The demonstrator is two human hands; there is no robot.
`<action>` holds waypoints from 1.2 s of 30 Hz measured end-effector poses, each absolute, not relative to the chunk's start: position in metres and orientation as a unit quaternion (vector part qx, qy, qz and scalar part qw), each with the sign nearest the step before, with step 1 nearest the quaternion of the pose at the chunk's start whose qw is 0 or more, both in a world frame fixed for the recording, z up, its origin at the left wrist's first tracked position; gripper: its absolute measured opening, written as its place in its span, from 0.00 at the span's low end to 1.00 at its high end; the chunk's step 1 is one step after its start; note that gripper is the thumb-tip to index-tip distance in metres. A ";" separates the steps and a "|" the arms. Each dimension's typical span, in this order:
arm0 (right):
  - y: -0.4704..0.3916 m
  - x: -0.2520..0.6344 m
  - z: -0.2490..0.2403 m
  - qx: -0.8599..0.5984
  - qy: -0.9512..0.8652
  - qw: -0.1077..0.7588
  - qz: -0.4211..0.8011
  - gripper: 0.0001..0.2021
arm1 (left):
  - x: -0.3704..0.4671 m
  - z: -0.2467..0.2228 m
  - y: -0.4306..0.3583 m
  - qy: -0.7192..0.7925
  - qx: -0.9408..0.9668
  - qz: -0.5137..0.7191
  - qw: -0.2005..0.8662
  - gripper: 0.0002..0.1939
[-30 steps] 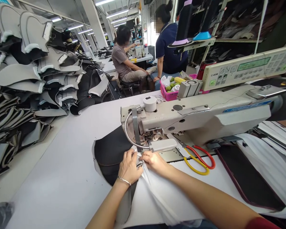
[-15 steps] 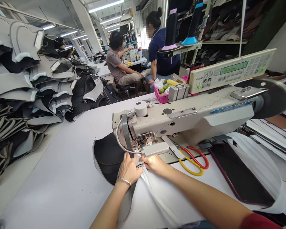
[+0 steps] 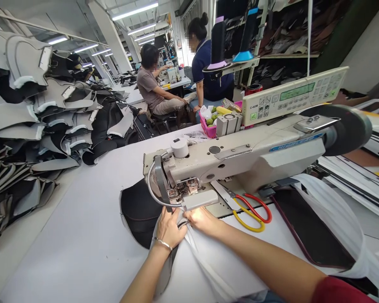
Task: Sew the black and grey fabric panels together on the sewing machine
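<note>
The black piece [image 3: 140, 206] looks like matt leatherette, and the white strip [image 3: 205, 266] like soft cloth. The sewing machine [image 3: 233, 160] is smooth, cream-painted metal; its lamp hose [image 3: 149, 183] is ribbed, shiny metal. The scissors [image 3: 236, 198] pair metal blades with glossy plastic handles. By the smooth white table's [image 3: 66, 235] far edge, the pink basket [image 3: 208, 130] is plastic.

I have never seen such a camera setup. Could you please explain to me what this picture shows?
The camera is worn on a person's head and looks forward and down. In front is a sewing machine. The person's bare left hand rests on a black-and-grey piece; the right hand curls beside it, at a white strip. Whether the right hand grips is hard to tell. Scissors lie at the right, their handles over the white table, and a pink basket stands behind the machine.
</note>
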State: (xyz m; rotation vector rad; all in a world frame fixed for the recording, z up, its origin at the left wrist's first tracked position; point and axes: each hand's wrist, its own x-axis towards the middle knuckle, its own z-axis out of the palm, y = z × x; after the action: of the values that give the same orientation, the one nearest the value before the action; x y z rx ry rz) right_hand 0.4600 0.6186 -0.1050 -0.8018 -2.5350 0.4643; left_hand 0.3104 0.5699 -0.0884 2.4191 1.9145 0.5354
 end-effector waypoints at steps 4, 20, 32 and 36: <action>0.615 0.461 -0.104 -0.295 -0.921 0.197 0.161 0.09 | 0.310 -0.087 0.566 0.615 0.770 0.166 0.033 0.18; 0.599 0.467 -0.085 -0.450 -0.814 0.159 0.330 0.11 | 0.312 -0.084 0.572 0.665 0.681 0.281 0.127 0.23; 0.600 0.490 -0.064 -0.512 -0.667 0.142 0.523 0.05 | 0.298 -0.063 0.553 0.517 0.807 0.209 0.194 0.12; 0.554 0.489 -0.067 -0.465 -0.625 0.195 0.595 0.13 | 0.313 -0.060 0.548 0.596 0.592 0.320 0.439 0.05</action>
State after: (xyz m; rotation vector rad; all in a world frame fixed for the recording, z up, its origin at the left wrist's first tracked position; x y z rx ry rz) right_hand 0.4892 0.5544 -0.0673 -1.3047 -1.7533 1.6684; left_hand 0.3126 0.5483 -0.0600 1.4716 1.4805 0.7947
